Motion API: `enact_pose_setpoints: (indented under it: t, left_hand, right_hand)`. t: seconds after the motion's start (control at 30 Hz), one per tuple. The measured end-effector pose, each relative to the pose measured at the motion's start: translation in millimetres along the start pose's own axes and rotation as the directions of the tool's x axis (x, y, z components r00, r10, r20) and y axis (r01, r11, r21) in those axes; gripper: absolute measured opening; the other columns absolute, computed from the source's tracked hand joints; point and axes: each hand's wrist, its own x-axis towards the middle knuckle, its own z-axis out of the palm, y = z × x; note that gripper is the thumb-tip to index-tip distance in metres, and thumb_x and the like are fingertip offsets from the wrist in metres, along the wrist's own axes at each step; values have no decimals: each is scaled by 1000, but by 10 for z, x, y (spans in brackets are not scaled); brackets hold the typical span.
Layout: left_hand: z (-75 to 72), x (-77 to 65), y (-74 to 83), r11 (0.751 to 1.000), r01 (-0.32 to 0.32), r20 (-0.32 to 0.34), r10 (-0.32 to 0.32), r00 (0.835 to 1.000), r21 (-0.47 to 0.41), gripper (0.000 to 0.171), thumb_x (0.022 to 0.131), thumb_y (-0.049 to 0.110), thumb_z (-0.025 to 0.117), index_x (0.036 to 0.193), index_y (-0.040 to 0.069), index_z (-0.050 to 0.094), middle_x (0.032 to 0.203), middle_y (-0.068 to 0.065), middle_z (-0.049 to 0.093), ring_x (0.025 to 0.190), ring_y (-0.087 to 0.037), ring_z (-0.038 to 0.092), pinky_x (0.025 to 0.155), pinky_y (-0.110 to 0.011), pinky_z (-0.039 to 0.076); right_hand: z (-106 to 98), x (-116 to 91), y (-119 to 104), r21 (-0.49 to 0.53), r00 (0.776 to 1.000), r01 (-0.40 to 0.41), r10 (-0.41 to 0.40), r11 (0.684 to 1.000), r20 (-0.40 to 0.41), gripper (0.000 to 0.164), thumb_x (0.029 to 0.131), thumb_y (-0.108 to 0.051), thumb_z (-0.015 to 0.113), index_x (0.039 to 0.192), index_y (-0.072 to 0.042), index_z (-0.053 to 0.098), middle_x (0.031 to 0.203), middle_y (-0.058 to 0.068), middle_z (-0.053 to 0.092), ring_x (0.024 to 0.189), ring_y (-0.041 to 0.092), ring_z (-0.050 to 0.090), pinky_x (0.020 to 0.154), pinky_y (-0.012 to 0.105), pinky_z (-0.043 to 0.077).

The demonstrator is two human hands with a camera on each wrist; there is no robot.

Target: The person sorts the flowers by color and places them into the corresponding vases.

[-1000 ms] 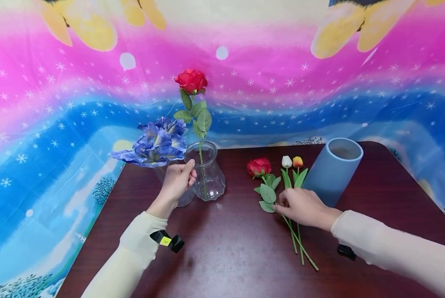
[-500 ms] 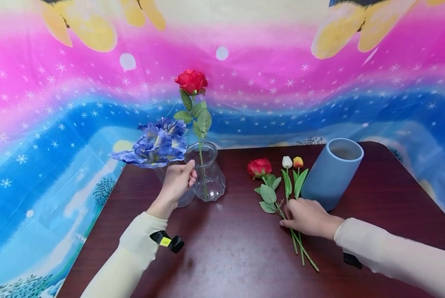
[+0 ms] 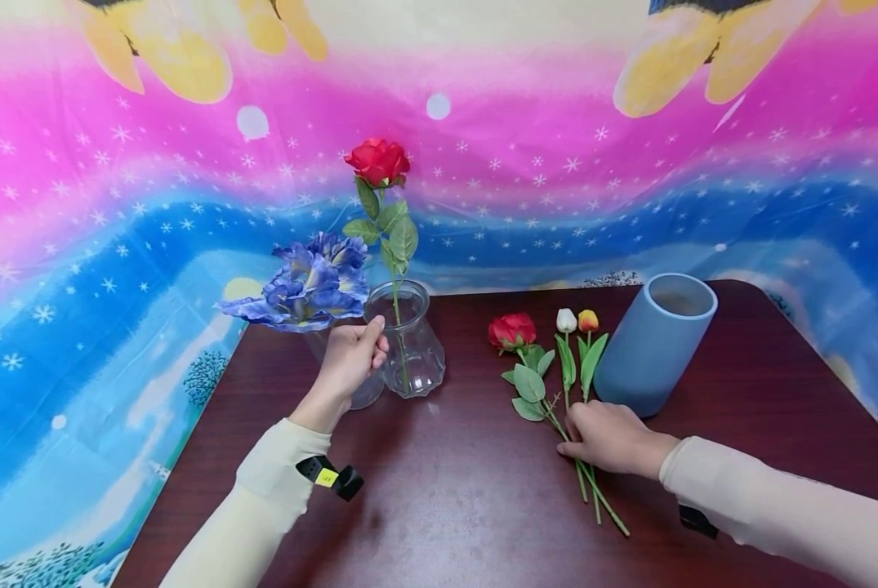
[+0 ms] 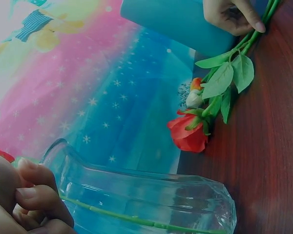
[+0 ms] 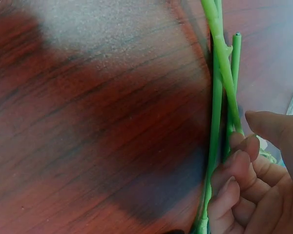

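My left hand (image 3: 353, 355) hovers with curled fingers in front of a clear glass vase (image 3: 365, 394) bearing blue irises (image 3: 314, 282). No object shows between its fingers. Beside it, a faceted glass vase (image 3: 418, 367) has one upright red rose (image 3: 377, 162). My right hand (image 3: 617, 437) is over several crossing stems (image 5: 217, 97) low on the table, fingertips right at them, with thumb (image 5: 263, 124) apart from the fingers. The stems belong to a lying red rose (image 3: 512, 330), a white tulip (image 3: 567, 319) and an orange-yellow tulip (image 3: 588, 319).
A tall blue-grey vase (image 3: 655, 347) stands behind my right hand, close to the tulips' leaves. The dark red-brown wooden table (image 3: 439, 506) ends at the back against a colourful snowflake-patterned cloth (image 3: 512, 180).
My right hand has slid along the stems towards the near edge and slightly right. The flowers on the table have stayed in place. My left hand has not moved.
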Motion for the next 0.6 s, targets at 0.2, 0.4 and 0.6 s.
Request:
enact_pose_setpoints:
  t: [0.2,0.4,0.6]
  left_hand:
    - [-5,-3,4,1000,2,0,-2,1000,6,49,107,32,48,72,-2,57,45,6,46,41,-6,33,42,-20,25]
    - [-9,-1,1,1000,-3,2,3,1000,9,49,107,32,48,66,6,57,45,7,46,41,-6,34,42,-20,26]
    - [-6,10,-4,1000,-2,1,2,1000,4,49,107,32,49,67,4,57,45,8,47,41,-5,35,42,-19,27]
  right_hand:
    - [15,-11,-8,3,1000,11,-11,1000,-1,41,85,-25,79,59,-21,48,51,-10,42,47,7,41,46,26,33]
    - [24,-5,0,18,1000,19,-19,1000,10,47,86,-20,76,54,-22,42,50,-11,31,45,6,36,44,24,29]
    - [22,6,6,38,1000,16,-17,999,19,46,86,-15,72,54,-21,41,49,-11,30,44,7,36,43,25,29]
